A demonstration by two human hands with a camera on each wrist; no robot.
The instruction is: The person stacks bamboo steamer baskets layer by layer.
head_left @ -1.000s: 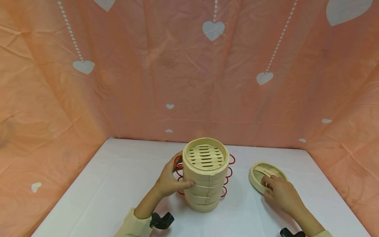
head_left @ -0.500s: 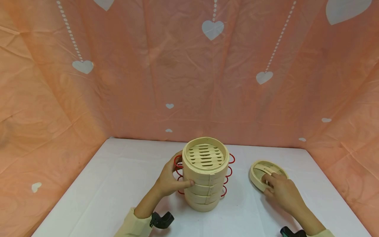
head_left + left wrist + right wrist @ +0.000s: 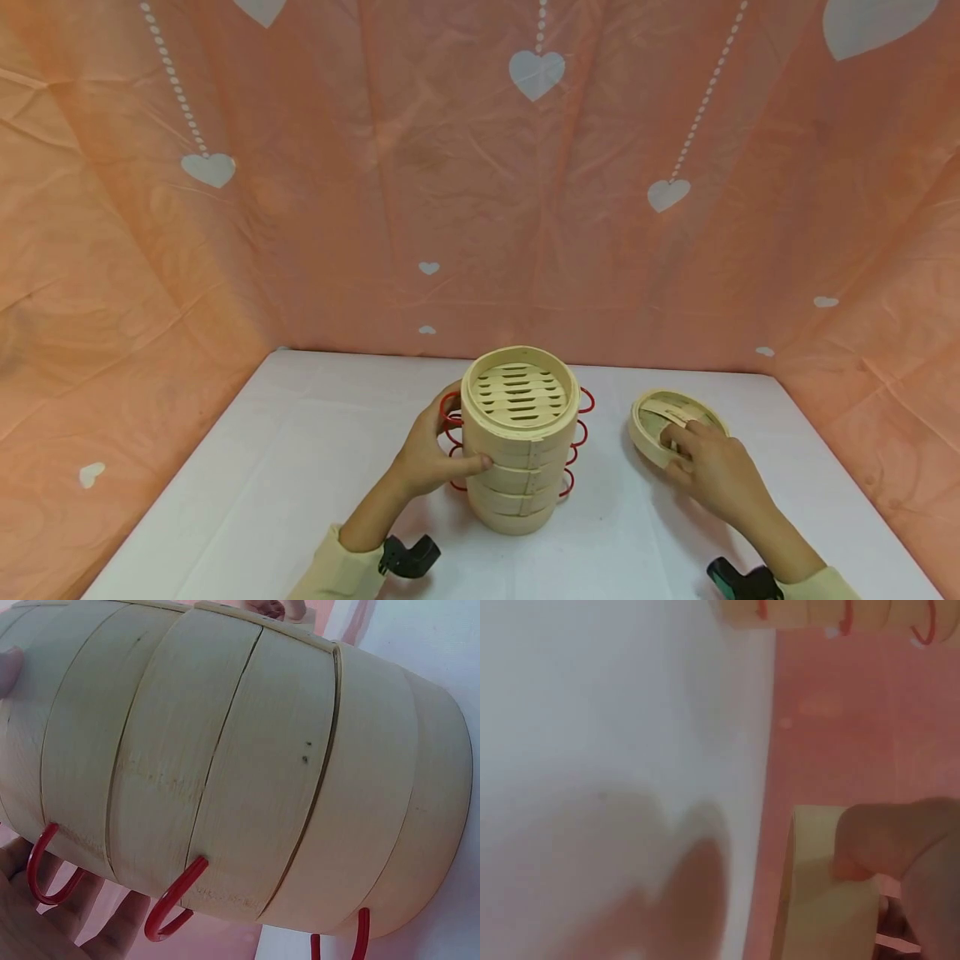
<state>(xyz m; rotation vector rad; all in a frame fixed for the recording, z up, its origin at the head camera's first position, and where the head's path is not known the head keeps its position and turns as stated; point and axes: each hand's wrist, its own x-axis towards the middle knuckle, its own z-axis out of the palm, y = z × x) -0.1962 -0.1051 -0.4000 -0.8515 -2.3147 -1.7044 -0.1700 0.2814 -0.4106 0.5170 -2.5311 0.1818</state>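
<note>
A tall stack of round bamboo steamer baskets (image 3: 517, 467) stands in the middle of the white table, its slatted top tier uncovered. Red loop handles (image 3: 176, 900) stick out on both sides of it. My left hand (image 3: 435, 454) grips the stack from the left, thumb across the front and fingers behind the handles. To the right, my right hand (image 3: 712, 475) holds the round bamboo steamer lid (image 3: 667, 408), which has a strap across its top. In the right wrist view, the thumb presses on the side wall of the lid (image 3: 821, 907), raised over the table with its shadow below.
White cloth covers the table (image 3: 300, 467). A pinkish-orange curtain (image 3: 480, 208) with white hearts hangs along the back and both sides. Black wrist cameras (image 3: 410, 557) sit on both forearms.
My right hand has raised the steamer lid off the table, shifting it slightly toward the back. The left hand and the stack stay where they were.
</note>
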